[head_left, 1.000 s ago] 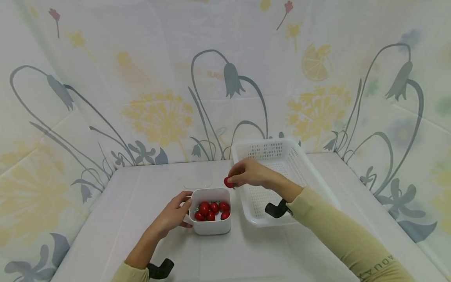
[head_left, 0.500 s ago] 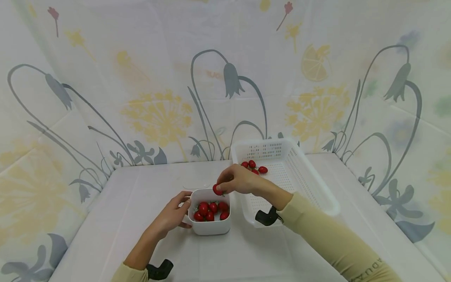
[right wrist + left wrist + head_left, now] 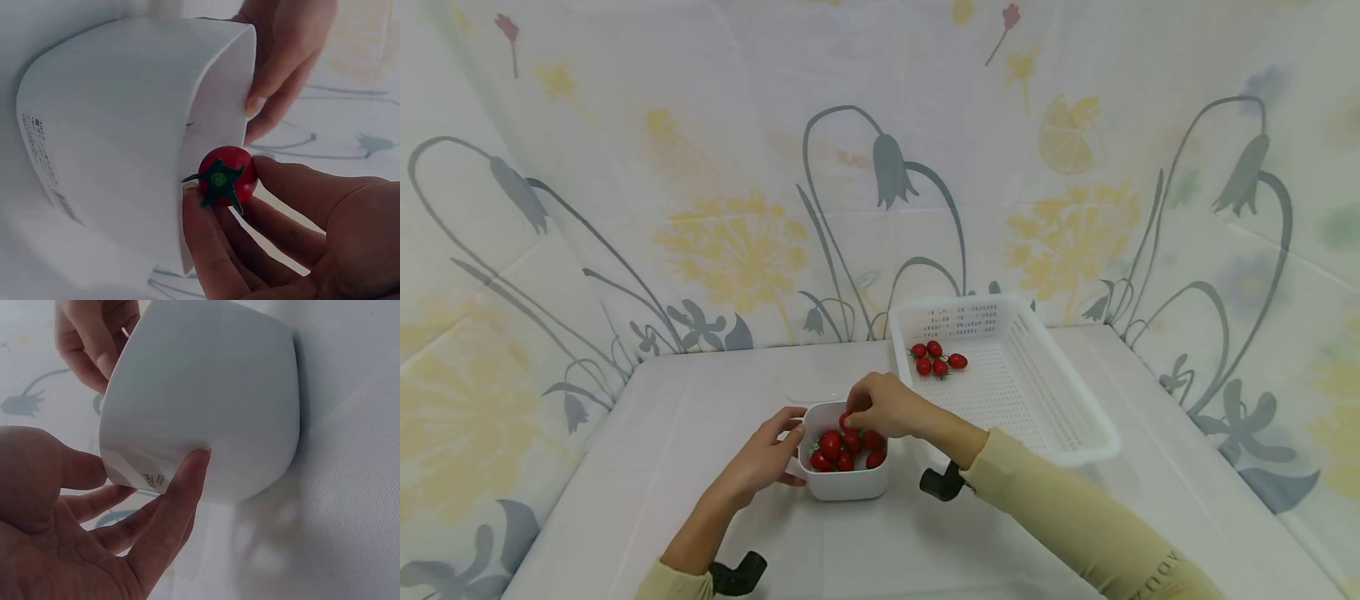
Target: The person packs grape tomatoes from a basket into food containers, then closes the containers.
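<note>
A small white square container (image 3: 844, 484) (image 3: 206, 406) (image 3: 112, 156) sits on the table, with several red cherry tomatoes (image 3: 842, 448) inside. My left hand (image 3: 765, 457) (image 3: 94, 531) grips its left side, thumb and fingers curled round the wall. Over the container's far rim, my right hand (image 3: 880, 407) (image 3: 294, 231) pinches one cherry tomato (image 3: 846, 419) (image 3: 226, 175) with a green stem cap. A white perforated basket (image 3: 1060, 400) stands to the right, holding several more cherry tomatoes (image 3: 936, 360) in its far left corner.
A clear round lid (image 3: 816, 392) lies on the white table (image 3: 700, 433) just behind the container. Flower-printed cloth (image 3: 737, 208) walls the table at the back and on both sides.
My right hand has carried the pinched tomato leftward from beside the basket to over the container's far rim. My left hand has kept its hold on the container.
</note>
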{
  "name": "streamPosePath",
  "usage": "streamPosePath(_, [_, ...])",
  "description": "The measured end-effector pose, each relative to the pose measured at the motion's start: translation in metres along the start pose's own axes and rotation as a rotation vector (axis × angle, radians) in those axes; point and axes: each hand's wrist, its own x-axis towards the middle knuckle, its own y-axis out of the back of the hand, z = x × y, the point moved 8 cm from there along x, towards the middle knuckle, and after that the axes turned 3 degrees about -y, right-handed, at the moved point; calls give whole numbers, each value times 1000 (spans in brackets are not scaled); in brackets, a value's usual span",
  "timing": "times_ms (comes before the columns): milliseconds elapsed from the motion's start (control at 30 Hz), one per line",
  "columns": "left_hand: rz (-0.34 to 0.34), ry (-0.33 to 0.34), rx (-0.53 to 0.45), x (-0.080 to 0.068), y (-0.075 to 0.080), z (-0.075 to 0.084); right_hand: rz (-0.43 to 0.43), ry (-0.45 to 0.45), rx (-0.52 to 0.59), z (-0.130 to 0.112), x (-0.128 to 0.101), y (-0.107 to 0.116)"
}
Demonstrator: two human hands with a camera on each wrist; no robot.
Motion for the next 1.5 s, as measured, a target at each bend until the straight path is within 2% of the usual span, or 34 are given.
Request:
streamPosePath(200, [-3,10,-9,0,1,-1,12,-15,-103,1,8,-14])
streamPosePath(500, [-12,-3,-17,1,0,-3,-31,-47,-315,-3,9,-36])
streamPosePath(633, [-15,-3,-21,0,0,-3,-51,-42,-339,-6,9,-38])
streamPosePath(800, [2,10,-21,1,1,-3,-72,11,-302,-8,8,-33])
streamPosePath(967, [12,22,-19,0,2,-3,-86,49,-247,-8,1,-15])
streamPosePath(1133, [3,12,-13,0,2,-2,-70,92,-188,-9,-14,15])
streamPosePath(1300, [2,-2,3,1,2,-2,-6,61,-164,-2,-26,47])
streamPosePath(1500, [4,4,-1,0,2,-2,65,33,-195,10,-34,78])
